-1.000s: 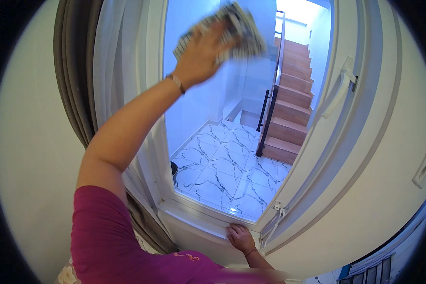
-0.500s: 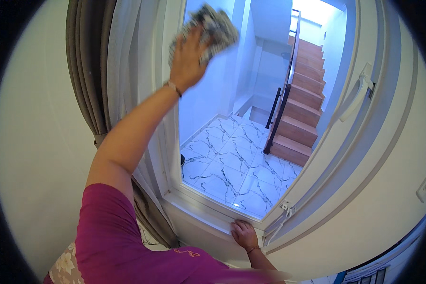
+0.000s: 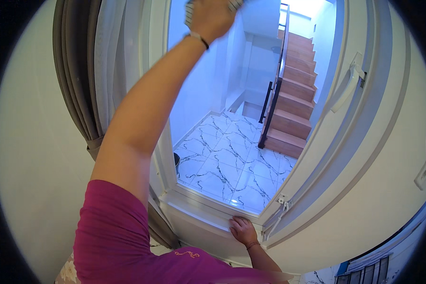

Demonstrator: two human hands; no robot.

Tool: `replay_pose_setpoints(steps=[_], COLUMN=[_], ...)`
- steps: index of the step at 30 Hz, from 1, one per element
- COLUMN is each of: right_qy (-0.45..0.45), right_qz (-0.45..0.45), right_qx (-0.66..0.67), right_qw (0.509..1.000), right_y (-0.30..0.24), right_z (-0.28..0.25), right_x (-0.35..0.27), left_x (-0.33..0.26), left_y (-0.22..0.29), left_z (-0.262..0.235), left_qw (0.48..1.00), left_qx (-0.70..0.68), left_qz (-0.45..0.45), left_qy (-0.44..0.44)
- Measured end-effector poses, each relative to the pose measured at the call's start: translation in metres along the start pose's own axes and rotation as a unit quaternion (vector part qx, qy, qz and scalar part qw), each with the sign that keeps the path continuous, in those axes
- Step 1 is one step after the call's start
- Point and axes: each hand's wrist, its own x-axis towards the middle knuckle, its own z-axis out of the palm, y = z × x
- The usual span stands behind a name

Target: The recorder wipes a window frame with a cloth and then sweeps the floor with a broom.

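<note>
My left hand [image 3: 214, 20] is raised high against the window pane [image 3: 199, 90], with the arm stretched up from the lower left. It holds a striped, patterned cloth [image 3: 190, 14] against the glass; most of the cloth lies behind the hand or beyond the upper edge, and the fingertips are cut off there too. Low at the window, my right hand [image 3: 244, 231] rests on the white lower frame and sill [image 3: 199, 213], its fingers laid out over the edge and nothing in them.
A white window handle [image 3: 348, 87] stands on the right frame, with a metal stay [image 3: 281, 208] at the lower corner. Grey-brown curtains [image 3: 75, 71] hang on the left. Beyond the glass are a marbled floor [image 3: 222, 156] and wooden stairs [image 3: 293, 104].
My left hand has moved up and to the right with the cloth, partly out of the picture. My right hand stays on the sill. The view has shifted slightly.
</note>
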Motion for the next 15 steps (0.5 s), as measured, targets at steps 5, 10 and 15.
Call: replay_pose_setpoints(steps=[5, 10, 15], right_qy=[-0.005, 0.003, 0.003], right_qz=[0.002, 0.001, -0.015], right_qx=[0.006, -0.008, 0.003], right_qw=[1.000, 1.000, 1.000], right_y=[-0.002, -0.001, 0.003], right_z=[-0.001, -0.001, 0.009], right_x=[0.004, 0.000, 0.003], left_x=[-0.107, -0.078, -0.009], left_y=[0.093, 0.046, -0.042], left_z=[-0.041, -0.041, -0.010], left_qw=[0.864, 0.891, 0.983], left_qx=[-0.225, -0.103, 0.180], left_qz=[0.279, 0.307, -0.017], left_qy=[-0.352, -0.319, -0.021])
